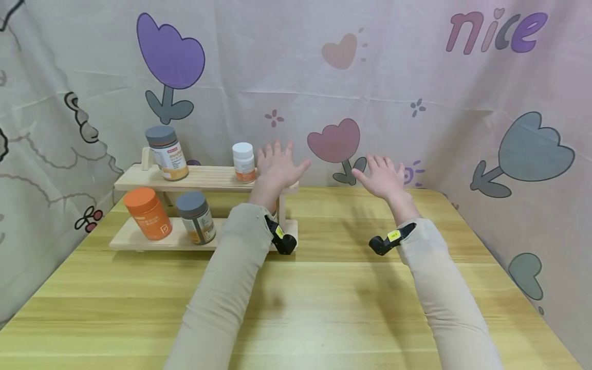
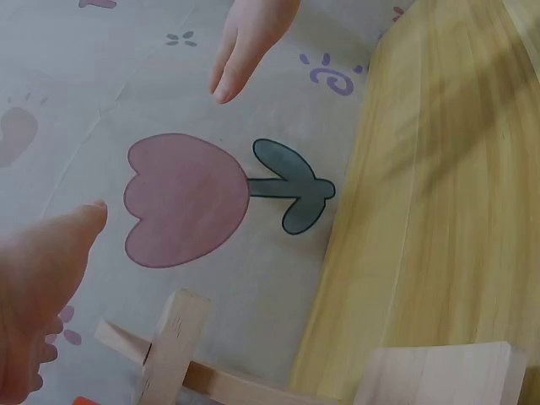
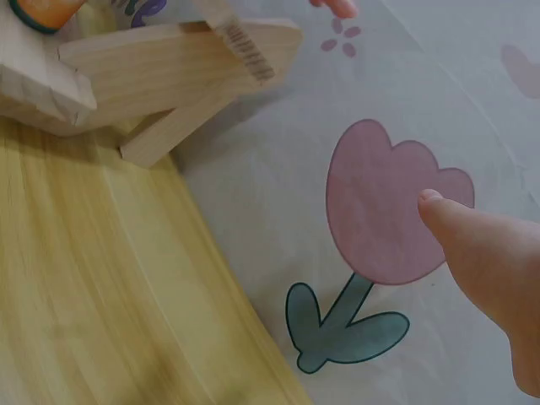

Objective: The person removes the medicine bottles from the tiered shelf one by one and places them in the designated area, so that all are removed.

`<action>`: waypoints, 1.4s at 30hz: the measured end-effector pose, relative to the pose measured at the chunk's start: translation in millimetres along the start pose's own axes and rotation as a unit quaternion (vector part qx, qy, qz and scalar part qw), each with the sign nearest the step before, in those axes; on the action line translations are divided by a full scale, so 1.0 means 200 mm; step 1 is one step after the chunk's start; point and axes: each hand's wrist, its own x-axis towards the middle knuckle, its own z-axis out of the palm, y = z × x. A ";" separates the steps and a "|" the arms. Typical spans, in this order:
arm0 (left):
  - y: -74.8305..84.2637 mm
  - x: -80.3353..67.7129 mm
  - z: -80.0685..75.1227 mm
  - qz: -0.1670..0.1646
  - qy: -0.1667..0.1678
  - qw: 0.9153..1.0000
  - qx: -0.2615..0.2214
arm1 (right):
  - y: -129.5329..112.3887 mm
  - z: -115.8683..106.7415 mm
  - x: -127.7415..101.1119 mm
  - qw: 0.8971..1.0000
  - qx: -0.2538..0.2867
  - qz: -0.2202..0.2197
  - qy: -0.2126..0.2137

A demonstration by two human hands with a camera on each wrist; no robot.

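My left hand [image 1: 279,169] is held out with fingers spread, overlapping the right end of the wooden two-tier shelf [image 1: 208,177] in the head view. It holds nothing. Just left of it, a small white-capped bottle [image 1: 243,163] stands on the upper tier. Farther left on that tier is a grey-capped jar [image 1: 167,154]. An orange jar [image 1: 148,213] and another grey-capped jar [image 1: 196,218] occupy the lower tier. Right of the shelf, my right hand [image 1: 383,177] is raised over the table's back part, fingers spread and nothing in it. Part of the lower tier is hidden behind my left arm.
The wooden table [image 1: 324,308] reaches back to a printed curtain [image 1: 259,61], which also hangs along both sides. Each sleeve cuff carries a black wrist camera, the left one [image 1: 283,240] in front of the shelf's right end.
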 end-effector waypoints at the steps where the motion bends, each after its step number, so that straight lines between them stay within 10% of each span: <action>1: 0.00 0.00 0.00 0.005 0.001 1.000 -0.004 | 0.00 0.00 0.00 1.000 0.001 0.000 0.001; 12: 0.01 -0.15 -0.06 0.125 0.053 0.984 -0.113 | -0.01 0.01 -0.09 0.987 0.159 -0.028 0.023; 23: -0.28 -0.61 -0.17 0.194 0.299 0.858 -0.368 | -0.19 0.16 -0.26 0.921 0.384 -0.071 -0.004; 32: -0.65 -0.86 -0.18 0.063 0.301 0.866 -0.395 | -0.40 0.31 -0.37 0.899 0.423 -0.102 -0.050; 42: -1.19 -0.93 -0.06 -0.077 0.276 0.876 -0.388 | -0.50 0.54 -0.42 0.885 0.444 -0.083 -0.116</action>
